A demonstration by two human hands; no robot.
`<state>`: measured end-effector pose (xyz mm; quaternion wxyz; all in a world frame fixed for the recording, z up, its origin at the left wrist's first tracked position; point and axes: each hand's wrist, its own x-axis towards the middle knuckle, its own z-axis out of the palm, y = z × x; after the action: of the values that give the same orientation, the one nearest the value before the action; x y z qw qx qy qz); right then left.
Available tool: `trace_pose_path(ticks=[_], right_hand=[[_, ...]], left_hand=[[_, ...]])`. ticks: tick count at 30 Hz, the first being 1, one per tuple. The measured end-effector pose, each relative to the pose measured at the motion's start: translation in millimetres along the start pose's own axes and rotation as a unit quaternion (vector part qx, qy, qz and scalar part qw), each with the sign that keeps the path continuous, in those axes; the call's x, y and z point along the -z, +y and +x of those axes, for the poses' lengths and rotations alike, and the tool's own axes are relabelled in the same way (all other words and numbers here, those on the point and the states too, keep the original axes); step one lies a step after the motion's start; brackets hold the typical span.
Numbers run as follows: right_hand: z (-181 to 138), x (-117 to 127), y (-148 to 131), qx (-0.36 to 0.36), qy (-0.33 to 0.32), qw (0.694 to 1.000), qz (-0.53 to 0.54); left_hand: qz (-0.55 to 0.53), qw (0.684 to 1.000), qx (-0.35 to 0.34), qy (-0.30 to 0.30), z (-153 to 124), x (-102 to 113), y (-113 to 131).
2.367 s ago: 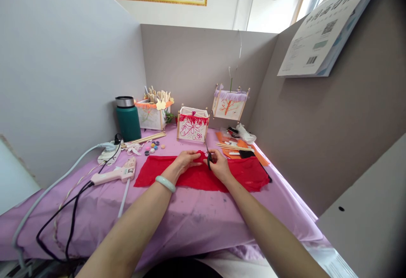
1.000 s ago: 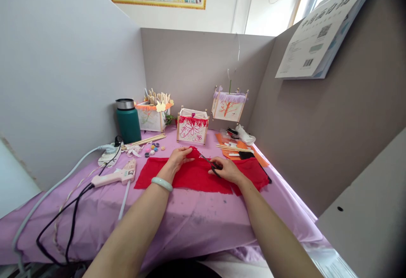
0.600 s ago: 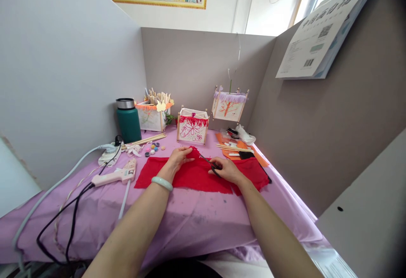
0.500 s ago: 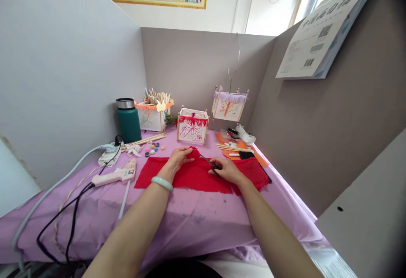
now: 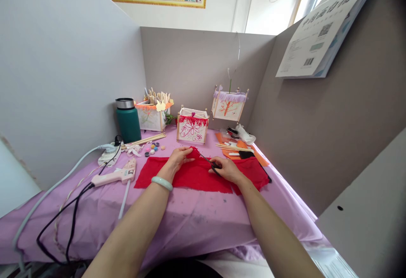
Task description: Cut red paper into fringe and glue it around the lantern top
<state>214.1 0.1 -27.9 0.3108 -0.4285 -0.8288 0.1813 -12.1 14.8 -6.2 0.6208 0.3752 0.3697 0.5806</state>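
Note:
A sheet of red fabric (image 5: 193, 176) lies on the purple tablecloth (image 5: 190, 218). My left hand (image 5: 178, 159), with a pale green bangle on the wrist, pinches and lifts the fabric's far edge. My right hand (image 5: 226, 170) is closed on black scissors (image 5: 209, 163), whose blades point up-left toward the lifted edge next to my left fingers. Both forearms reach in from the bottom of the view.
A pink glue gun (image 5: 116, 175) and its cables lie at the left beside a power strip (image 5: 109, 151). A green flask (image 5: 127, 119), a box of wooden sticks (image 5: 153, 111), two paper lanterns (image 5: 192, 125), loose sticks (image 5: 230, 147) and orange paper line the back. Grey partitions enclose the desk.
Since the oldest frame my right hand slid right and toward me, and the scissors tilted from upright to pointing up-left. My left hand moved slightly back. Almost nothing shifted in the last second.

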Motion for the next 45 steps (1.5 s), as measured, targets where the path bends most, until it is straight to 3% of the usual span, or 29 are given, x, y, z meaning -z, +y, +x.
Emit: trace_pose_path(ticks=[45], right_hand=[[-0.1,-1.8,-2.2,-0.003,0.009,1.0,-0.022]], left_hand=[[0.03,0.999,0.009,-0.017,-3.1,-1.7,1.6]])
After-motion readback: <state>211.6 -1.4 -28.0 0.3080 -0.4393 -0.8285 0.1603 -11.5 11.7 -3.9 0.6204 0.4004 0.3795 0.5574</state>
